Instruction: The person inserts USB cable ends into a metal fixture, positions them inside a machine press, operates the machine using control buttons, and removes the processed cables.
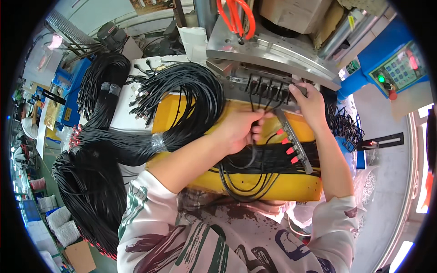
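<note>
The left hand (pixel 246 129) is closed around several black cables (pixel 261 102), whose upper ends sit side by side in the slots of a dark fixture (pixel 266 88) at the foot of the press (pixel 273 52). The right hand (pixel 309 102) is nearly closed, its thumb and forefinger on the right end of that fixture; its other fingers are partly hidden. Just below, a narrow metal bar (pixel 293 141) slants over the yellow platform (pixel 296 193), carrying a row of red-tipped plugs (pixel 290 150) along its left side. The cables hang from the left hand in loops over the platform's near edge. To the left, a curved cable bundle (pixel 207 86) lies partly on the platform, and a second bundle (pixel 107 88), bound with a clear band (pixel 110 88), lies on the white worktop (pixel 125 111). Near the right forearm is a heap of small black pieces (pixel 345 127); what contains it is unclear. At the lower left stands a cardboard box (pixel 81 255), its contents impossible to tell
</note>
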`<state>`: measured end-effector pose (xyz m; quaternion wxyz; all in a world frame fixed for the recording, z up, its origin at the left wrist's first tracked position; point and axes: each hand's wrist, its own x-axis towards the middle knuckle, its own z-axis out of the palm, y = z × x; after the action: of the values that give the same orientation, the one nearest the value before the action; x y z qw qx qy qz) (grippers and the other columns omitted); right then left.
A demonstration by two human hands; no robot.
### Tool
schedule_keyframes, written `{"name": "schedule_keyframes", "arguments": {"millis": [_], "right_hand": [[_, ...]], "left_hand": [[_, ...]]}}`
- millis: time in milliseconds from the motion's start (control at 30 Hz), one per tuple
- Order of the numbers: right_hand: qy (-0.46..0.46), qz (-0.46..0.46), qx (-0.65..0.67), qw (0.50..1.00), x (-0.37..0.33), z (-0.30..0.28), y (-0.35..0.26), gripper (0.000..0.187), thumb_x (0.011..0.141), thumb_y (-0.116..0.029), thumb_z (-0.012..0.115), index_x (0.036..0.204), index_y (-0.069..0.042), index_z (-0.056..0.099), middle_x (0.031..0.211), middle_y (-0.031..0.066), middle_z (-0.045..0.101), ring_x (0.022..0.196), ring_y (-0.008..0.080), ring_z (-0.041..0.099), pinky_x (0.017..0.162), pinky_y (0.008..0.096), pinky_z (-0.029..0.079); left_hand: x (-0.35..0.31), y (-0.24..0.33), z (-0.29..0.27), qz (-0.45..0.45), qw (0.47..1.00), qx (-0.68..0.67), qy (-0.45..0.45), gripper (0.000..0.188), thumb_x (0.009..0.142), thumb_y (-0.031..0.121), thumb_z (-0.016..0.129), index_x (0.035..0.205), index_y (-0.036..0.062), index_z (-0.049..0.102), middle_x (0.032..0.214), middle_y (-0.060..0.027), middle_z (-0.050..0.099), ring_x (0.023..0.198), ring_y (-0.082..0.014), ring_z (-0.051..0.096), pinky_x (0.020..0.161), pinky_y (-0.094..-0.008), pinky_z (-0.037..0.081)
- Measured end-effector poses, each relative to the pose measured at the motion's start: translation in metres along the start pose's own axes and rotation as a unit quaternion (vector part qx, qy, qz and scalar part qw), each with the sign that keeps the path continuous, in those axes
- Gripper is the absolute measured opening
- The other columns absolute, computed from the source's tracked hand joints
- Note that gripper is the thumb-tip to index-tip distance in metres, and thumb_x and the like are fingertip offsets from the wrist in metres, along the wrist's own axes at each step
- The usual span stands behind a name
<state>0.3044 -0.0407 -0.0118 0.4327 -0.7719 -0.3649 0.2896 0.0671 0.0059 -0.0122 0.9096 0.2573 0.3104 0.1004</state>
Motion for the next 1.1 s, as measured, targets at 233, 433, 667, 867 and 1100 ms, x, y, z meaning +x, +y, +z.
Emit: {"name": "schedule_keyframes", "arguments": {"millis": [233,433,667,867,1100], "right_hand": [[0.051,-0.182,-0.234,0.954,-0.026,0.022,0.007,0.046,0.089,-0.048,0.072,0.102,-0.005,0.074,0.086,0.0179,0.07,0.084,0.0366,0.069,0.074,0.0405,0.054],[0.048,-0.135,-0.27,0.952,-0.027,0.024,-0.009,0.045,0.088,-0.051,0.071,0.103,-0.008,0.075,0.091,0.0152,0.072,0.09,0.0343,0.069,0.078,0.0419,0.054],[0.063,-0.285,-0.287,0.912,-0.015,0.028,0.005,0.032,0.092,-0.038,0.068,0.104,-0.009,0.073,0.102,0.0105,0.07,0.097,0.0307,0.068,0.082,0.0399,0.053],[0.036,-0.384,-0.231,0.893,-0.028,0.009,-0.017,0.017,0.094,-0.021,0.066,0.102,-0.007,0.072,0.101,0.012,0.066,0.096,0.0318,0.065,0.082,0.0397,0.053],[0.165,-0.194,-0.314,0.914,-0.165,-0.049,0.04,0.023,0.093,-0.016,0.067,0.113,-0.004,0.066,0.093,0.0174,0.063,0.086,0.0339,0.065,0.079,0.0412,0.052]], "left_hand": [[-0.058,-0.019,-0.005,0.046,0.998,0.029,0.03,0.029,0.106,0.02,0.055,0.126,-0.0002,0.06,0.079,0.0047,0.047,0.061,-0.0046,0.033,0.054,-0.0219,0.029],[-0.095,-0.028,-0.014,0.045,0.997,0.056,-0.005,0.029,0.105,0.019,0.055,0.127,-0.0009,0.059,0.084,0.0018,0.054,0.064,-0.0073,0.044,0.056,-0.0219,0.035],[-0.082,0.038,-0.051,0.342,0.908,0.087,0.227,0.032,0.102,0.027,0.062,0.115,-0.0022,0.062,0.096,-0.0096,0.063,0.082,-0.022,0.069,0.076,-0.0369,0.06],[-0.063,0.059,-0.076,0.201,0.942,0.069,0.258,0.036,0.098,0.035,0.068,0.099,-0.0002,0.06,0.092,-0.0096,0.062,0.074,-0.0235,0.068,0.072,-0.0391,0.061],[-0.068,0.003,-0.017,0.415,0.599,0.654,0.202,0.023,0.087,0.02,0.075,0.099,0.0019,0.066,0.087,-0.0126,0.061,0.075,-0.0292,0.066,0.069,-0.0393,0.055]]}}
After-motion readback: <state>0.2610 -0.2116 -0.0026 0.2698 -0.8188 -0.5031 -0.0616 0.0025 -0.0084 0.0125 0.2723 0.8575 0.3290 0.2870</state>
